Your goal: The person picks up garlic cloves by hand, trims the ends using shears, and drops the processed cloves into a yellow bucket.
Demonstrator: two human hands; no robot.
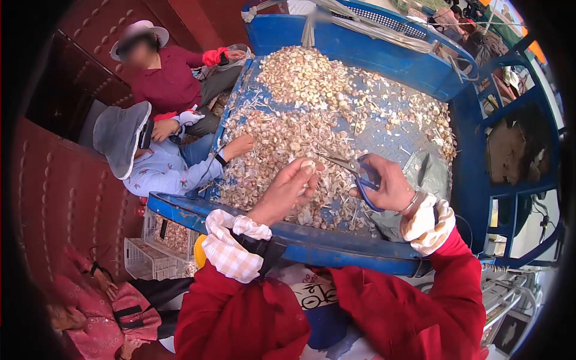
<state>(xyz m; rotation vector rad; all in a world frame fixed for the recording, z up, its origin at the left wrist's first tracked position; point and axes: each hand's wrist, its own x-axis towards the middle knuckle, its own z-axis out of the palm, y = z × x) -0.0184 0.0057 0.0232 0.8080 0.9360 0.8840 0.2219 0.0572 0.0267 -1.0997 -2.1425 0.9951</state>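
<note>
My left hand (288, 189) is closed on a pale garlic bulb (308, 165), held between thumb and fingers. In my right hand (387, 183) is a pair of scissors (367, 183) with blue handles, my fingers through the loops. Its metal blades are parted and point left toward the bulb, a short way from it. Beneath both hands lies a broad heap of garlic (282, 138) with loose skins and cut stems, spread over the blue truck bed (375, 141). A grey-green plastic bag (427, 171) lies just beyond my right wrist.
A second pile of paler garlic (303, 75) sits farther back. Along the left side are two people, one in a light-blue shirt (162, 171) reaching into the heap. Plastic crates (150, 258) stand below the bed's near rim (324, 240). Another person in patterned red (102, 318) is at lower left.
</note>
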